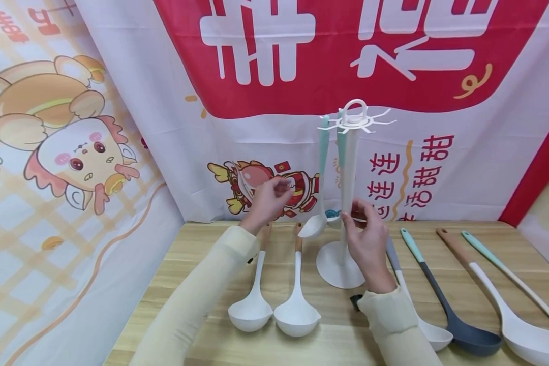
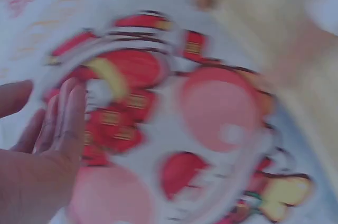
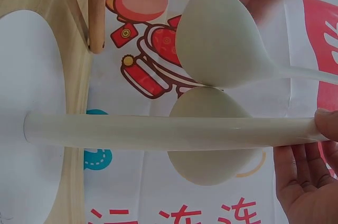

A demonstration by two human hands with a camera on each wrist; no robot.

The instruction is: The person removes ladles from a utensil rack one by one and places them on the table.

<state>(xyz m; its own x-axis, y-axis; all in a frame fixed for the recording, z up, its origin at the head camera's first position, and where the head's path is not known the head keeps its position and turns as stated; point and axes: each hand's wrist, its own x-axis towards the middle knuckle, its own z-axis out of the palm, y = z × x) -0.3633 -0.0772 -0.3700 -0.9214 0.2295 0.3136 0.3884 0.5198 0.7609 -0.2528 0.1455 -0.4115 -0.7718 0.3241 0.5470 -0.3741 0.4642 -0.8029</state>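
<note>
A white utensil stand [image 1: 349,178] with a round base and a ring of hooks on top stands on the table. My right hand [image 1: 369,241] grips its pole partway up, thumb on one side and fingers on the other. Two ladles with mint handles hang from the hooks; the nearer hanging ladle [image 1: 314,225] shows its white bowl on the stand's left, while the other hanging ladle [image 3: 208,168] is partly hidden behind the pole. My left hand [image 1: 271,200] is raised left of the hanging ladles, fingers loosely bent, holding nothing.
Two white ladles with brown handles, a left ladle [image 1: 250,310] and a right ladle [image 1: 296,315], lie on the wooden table [image 1: 183,274]. Several more lie at right, among them a dark grey ladle [image 1: 473,338]. A printed cloth [image 1: 142,66] hangs behind.
</note>
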